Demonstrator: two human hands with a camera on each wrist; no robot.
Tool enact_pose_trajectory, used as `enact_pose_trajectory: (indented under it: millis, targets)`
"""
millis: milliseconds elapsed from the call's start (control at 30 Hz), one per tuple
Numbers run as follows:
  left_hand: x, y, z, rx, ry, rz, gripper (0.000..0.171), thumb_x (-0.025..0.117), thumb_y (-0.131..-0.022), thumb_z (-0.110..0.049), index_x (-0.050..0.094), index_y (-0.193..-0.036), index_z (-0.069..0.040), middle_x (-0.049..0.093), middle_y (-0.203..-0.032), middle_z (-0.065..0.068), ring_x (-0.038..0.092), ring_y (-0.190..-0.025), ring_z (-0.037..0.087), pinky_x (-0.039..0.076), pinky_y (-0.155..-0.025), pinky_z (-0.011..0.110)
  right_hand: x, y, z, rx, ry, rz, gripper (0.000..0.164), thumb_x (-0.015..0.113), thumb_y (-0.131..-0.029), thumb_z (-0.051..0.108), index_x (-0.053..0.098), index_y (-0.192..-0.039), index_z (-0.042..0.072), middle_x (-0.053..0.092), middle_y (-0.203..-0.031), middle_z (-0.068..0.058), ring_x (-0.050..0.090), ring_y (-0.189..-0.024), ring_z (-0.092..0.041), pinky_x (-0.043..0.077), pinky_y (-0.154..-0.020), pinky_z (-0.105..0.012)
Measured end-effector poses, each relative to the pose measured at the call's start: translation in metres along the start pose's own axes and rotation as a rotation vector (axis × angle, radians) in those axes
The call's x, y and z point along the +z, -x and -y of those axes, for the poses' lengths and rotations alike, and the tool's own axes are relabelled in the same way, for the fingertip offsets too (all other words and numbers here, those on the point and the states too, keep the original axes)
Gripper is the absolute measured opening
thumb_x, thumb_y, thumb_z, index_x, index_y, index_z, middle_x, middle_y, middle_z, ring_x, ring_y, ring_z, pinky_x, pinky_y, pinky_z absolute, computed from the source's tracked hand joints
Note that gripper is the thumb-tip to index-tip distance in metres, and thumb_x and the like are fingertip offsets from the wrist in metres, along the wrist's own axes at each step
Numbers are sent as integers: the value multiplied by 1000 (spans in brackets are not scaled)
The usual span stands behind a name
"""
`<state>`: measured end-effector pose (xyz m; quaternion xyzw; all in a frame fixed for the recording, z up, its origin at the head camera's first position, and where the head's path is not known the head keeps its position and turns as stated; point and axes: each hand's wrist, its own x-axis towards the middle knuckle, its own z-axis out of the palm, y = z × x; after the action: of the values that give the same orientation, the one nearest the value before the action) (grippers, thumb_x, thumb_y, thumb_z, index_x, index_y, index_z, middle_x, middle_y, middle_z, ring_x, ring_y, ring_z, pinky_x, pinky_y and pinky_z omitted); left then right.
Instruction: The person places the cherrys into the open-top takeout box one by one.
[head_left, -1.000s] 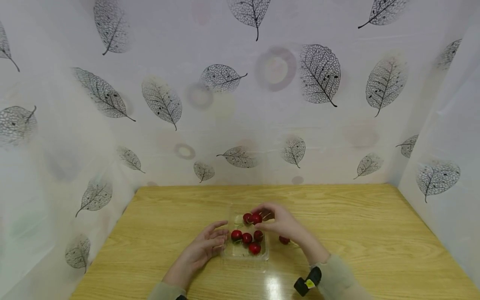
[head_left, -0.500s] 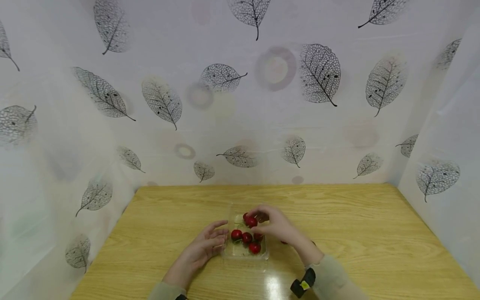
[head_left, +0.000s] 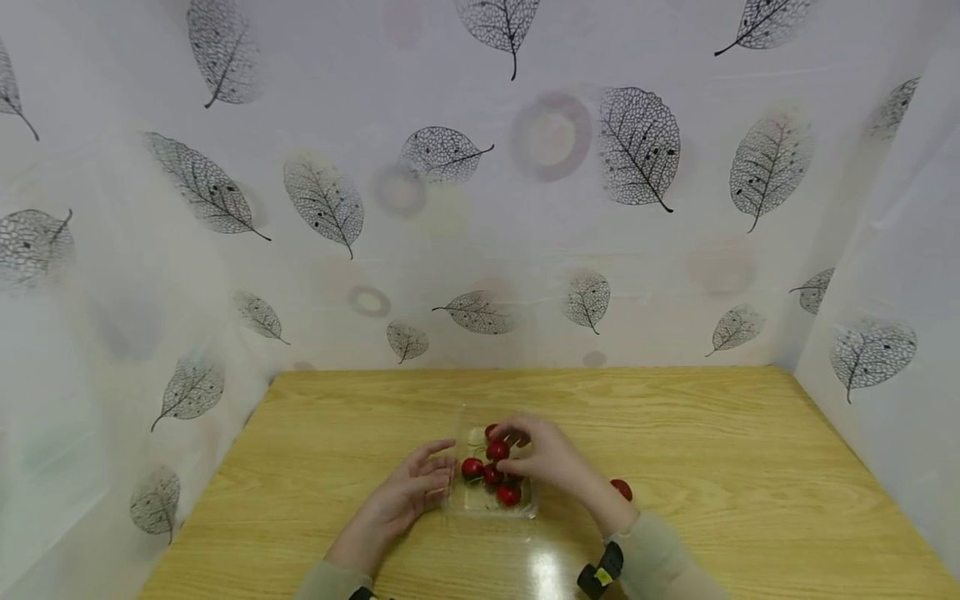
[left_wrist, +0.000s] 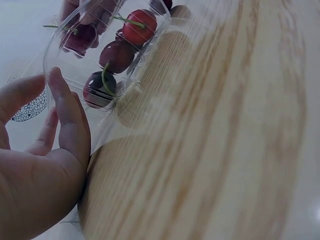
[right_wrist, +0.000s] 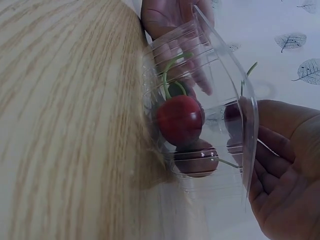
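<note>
A clear plastic container (head_left: 487,507) holding several red cherries stands on the table in front of me. My right hand (head_left: 547,458) reaches over its right side and pinches a cherry (head_left: 497,451) between thumb and fingers, inside the rim; the cherry's green stem points sideways in the left wrist view. My left hand (head_left: 411,492) rests with relaxed fingers along the container's left wall, fingertips (left_wrist: 56,75) at the rim. A red cherry (right_wrist: 180,120) with a green stem lies at the container's near side in the right wrist view. My right fingers partly cover other cherries.
One more cherry (head_left: 622,489) lies on the wooden table (head_left: 720,467), right of the container and partly behind my right forearm. A white sheet with leaf prints (head_left: 480,250) rises behind the table and along both sides.
My right hand has moved left and a little nearer over the container, carrying the cherry with it. The loose cherry on the right now shows beyond my forearm. My left hand stays put.
</note>
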<state>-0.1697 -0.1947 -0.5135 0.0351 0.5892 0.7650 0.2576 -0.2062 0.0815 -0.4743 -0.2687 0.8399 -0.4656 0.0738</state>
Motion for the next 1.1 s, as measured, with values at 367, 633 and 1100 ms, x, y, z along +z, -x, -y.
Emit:
enact_pose_trajectory:
  millis: [367, 633, 1100]
  targets:
    - [2, -1, 0, -4, -7, -25, 67, 62, -104, -4, 31, -163, -3, 58, -130, 1, 59, -114, 10, 55, -91, 22, 4, 0, 0, -41, 86, -6, 29, 86, -87, 6, 76, -114, 8, 74, -112, -4, 70, -100, -20, 61, -90, -37]
    - [2, -1, 0, -5, -6, -31, 66, 62, -103, -3, 33, -162, -4, 57, -131, 1, 60, -115, 9, 56, -91, 21, 5, 0, 1, -48, 98, 3, 28, 86, -87, 6, 75, -113, 7, 74, -110, -6, 70, -99, -22, 63, -85, -37]
    - [1, -1, 1, -2, -8, -29, 63, 62, -103, -3, 37, -161, -5, 59, -132, 0, 62, -116, 9, 57, -90, 21, 4, 0, 4, -61, 163, 9, 27, 85, -88, 6, 75, -112, 4, 75, -113, -7, 71, -101, -24, 61, -91, -38]
